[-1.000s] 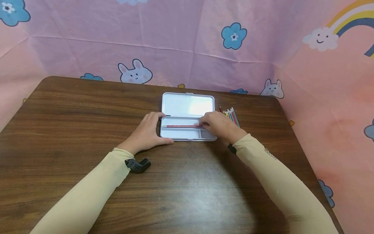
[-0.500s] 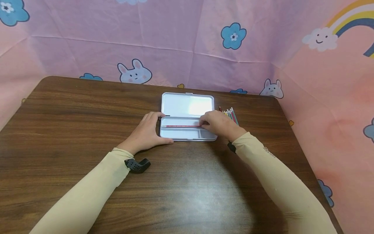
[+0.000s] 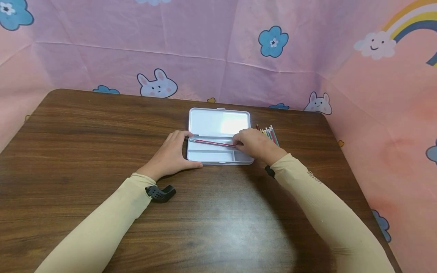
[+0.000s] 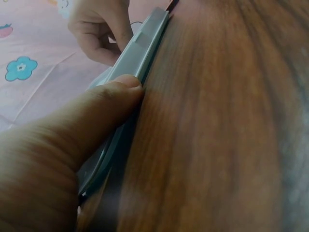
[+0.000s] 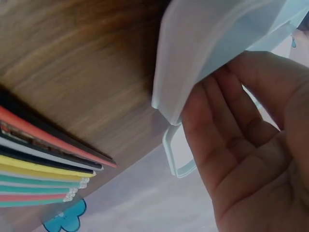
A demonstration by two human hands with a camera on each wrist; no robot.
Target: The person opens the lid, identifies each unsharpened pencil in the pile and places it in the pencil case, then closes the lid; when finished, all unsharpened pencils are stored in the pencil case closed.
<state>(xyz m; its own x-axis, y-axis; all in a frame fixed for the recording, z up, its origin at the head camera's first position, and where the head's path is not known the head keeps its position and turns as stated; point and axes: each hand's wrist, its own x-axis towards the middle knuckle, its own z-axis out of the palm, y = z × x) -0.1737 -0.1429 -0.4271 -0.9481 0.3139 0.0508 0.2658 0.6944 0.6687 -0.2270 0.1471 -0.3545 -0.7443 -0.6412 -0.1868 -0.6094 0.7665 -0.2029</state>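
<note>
An open white pencil case (image 3: 211, 156) lies on the table, its lid (image 3: 209, 122) tipped back. My left hand (image 3: 169, 153) holds the case's left end, with the thumb along the front edge and the fingers at the back; the left wrist view shows the thumb (image 4: 108, 96) pressing the rim. Inside the rear compartment, a red pencil (image 3: 213, 143) lies slightly slanted, its pale left end near the hinge side. My right hand (image 3: 257, 144) pinches its right end, which the fingers hide. In the right wrist view those fingers (image 5: 212, 121) reach over the case wall.
To the right of the case, several coloured pencils (image 3: 273, 135) lie side by side on the brown wooden table (image 3: 218, 212). They fan out close to the right hand in the right wrist view. A patterned cloth (image 3: 205, 49) hangs behind the table.
The red pencil's left end has shifted back from the compartment divider toward the hinge, so the pencil now slants. The left hand and the case stay where they were.
</note>
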